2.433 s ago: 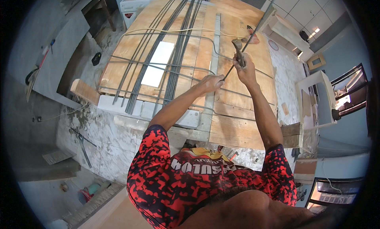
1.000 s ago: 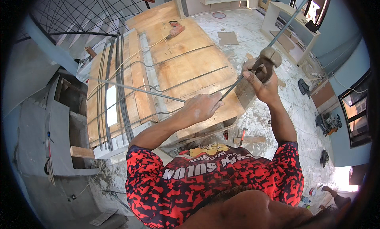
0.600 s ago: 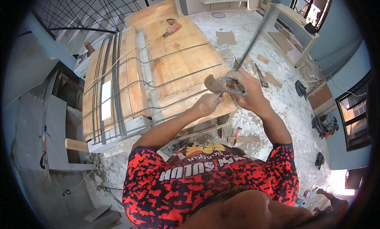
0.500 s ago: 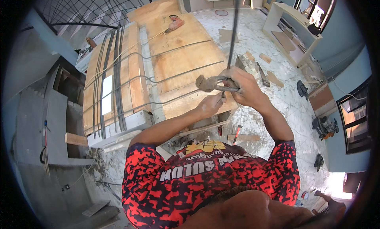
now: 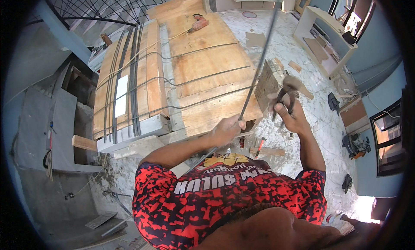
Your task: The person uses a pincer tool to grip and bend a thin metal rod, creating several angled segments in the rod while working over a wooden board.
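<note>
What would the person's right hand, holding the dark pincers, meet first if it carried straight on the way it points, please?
Probably the small wooden block at the plywood bench's corner: the right hand aims its blurred pincers up towards it. Depth is unclear, so they may pass beside it.

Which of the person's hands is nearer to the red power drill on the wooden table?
Left. The left hand, gripping the metal rod, is below the drill; the right hand, holding pliers, is farther right.
</note>
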A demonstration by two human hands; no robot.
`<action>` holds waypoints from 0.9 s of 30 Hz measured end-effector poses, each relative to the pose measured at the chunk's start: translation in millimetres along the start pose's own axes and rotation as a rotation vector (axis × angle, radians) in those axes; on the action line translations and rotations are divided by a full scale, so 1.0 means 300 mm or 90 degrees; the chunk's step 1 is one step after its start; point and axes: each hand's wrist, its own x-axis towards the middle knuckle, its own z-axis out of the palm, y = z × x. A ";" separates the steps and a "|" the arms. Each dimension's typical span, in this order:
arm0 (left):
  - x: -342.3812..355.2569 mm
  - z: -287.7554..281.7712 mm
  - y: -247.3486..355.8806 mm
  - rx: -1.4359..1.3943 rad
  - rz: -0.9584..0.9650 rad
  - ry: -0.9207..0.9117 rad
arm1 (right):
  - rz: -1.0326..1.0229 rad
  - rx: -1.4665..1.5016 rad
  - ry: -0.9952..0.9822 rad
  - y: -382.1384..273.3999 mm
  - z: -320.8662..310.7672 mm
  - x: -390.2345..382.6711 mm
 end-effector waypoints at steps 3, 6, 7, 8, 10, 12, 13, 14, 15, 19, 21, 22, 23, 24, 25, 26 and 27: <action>-0.024 0.037 0.014 -0.165 -0.006 -0.021 | 0.001 -0.222 -0.082 0.086 -0.008 -0.041; -0.020 0.056 0.031 -0.283 -0.012 -0.006 | -0.035 -0.346 -0.154 0.104 -0.019 -0.057; -0.019 0.062 0.041 -0.314 -0.015 -0.004 | -0.053 -0.376 -0.162 0.109 -0.020 -0.057; -0.019 0.071 0.048 -0.343 -0.019 -0.003 | -0.138 -0.359 -0.128 0.115 -0.016 -0.049; -0.017 0.089 0.053 -0.347 -0.008 0.017 | -0.091 -0.376 -0.174 0.086 -0.035 -0.038; -0.017 0.100 0.056 -0.347 -0.010 0.030 | -0.156 -0.443 -0.207 0.054 -0.055 -0.010; -0.018 0.105 0.057 -0.345 -0.018 0.034 | -0.137 -0.453 -0.225 0.036 -0.062 0.004; -0.019 0.099 0.055 -0.344 -0.024 0.038 | -0.117 -0.464 -0.244 0.012 -0.065 0.025; -0.018 0.099 0.055 -0.345 -0.016 0.024 | -0.097 -0.473 -0.263 -0.009 -0.069 0.041; -0.016 0.097 0.054 -0.352 0.030 -0.019 | -0.127 -0.424 -0.322 -0.008 -0.091 0.085; -0.017 0.093 0.055 -0.357 0.044 -0.024 | -0.148 -0.412 -0.337 -0.006 -0.099 0.108; -0.017 0.091 0.060 -0.360 0.044 -0.024 | -0.158 -0.406 -0.345 -0.008 -0.100 0.114; -0.015 0.090 0.063 -0.362 0.047 -0.023 | -0.170 -0.415 -0.334 -0.011 -0.100 0.115; -0.014 0.092 0.062 -0.366 0.046 -0.015 | -0.182 -0.424 -0.324 -0.014 -0.099 0.113; -0.014 0.093 0.060 -0.369 0.044 -0.007 | -0.194 -0.433 -0.313 -0.018 -0.100 0.113; -0.015 0.094 0.057 -0.372 0.040 -0.001 | -0.184 -0.433 -0.320 -0.030 -0.101 0.118; -0.014 0.094 0.057 -0.373 0.040 0.000 | -0.174 -0.433 -0.326 -0.053 -0.104 0.128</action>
